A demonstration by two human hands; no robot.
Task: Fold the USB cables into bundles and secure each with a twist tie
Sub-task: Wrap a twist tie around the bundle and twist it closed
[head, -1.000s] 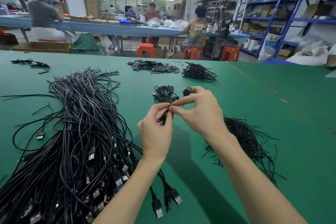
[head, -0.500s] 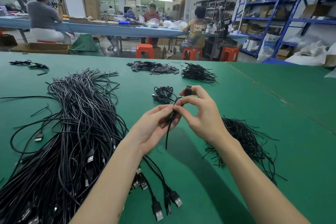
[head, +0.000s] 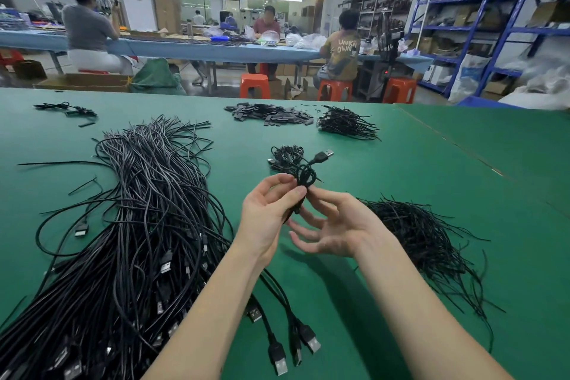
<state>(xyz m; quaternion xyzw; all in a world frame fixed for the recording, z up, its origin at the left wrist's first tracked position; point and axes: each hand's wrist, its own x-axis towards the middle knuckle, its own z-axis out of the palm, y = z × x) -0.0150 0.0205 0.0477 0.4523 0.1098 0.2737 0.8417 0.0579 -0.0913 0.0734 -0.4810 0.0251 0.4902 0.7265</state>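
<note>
Two hands: both meet above the middle of the green table [head: 401,163], on one small folded cable bundle [head: 305,177].
Left hand [head: 265,219]: thumb and curled fingers pinch the bundle at its waist.
Right hand [head: 333,231]: palm up, fingers loosely spread; the forefinger tip touches the bundle from the right. Whether it pinches the bundle cannot be told.
Bundle: thin, matte black round cord folded into a short, tight hank, held clear of the table; a USB plug [head: 324,155] with a bright metal shell juts up and right from it.
Loose cables [head: 132,241]: a big sheaf of the same black cord fanned across the table's left, plugs gathered near the front edge, under the left forearm.
Twist ties [head: 425,241]: a wiry, bristly black heap right of the right hand.
Finished bundles [head: 285,157]: a small knotted pile just behind the held one.
Far edge: flat black pieces [head: 268,112] in a low heap, beside another spiky wire heap [head: 345,123].
Table surface: smooth green mat.
</note>
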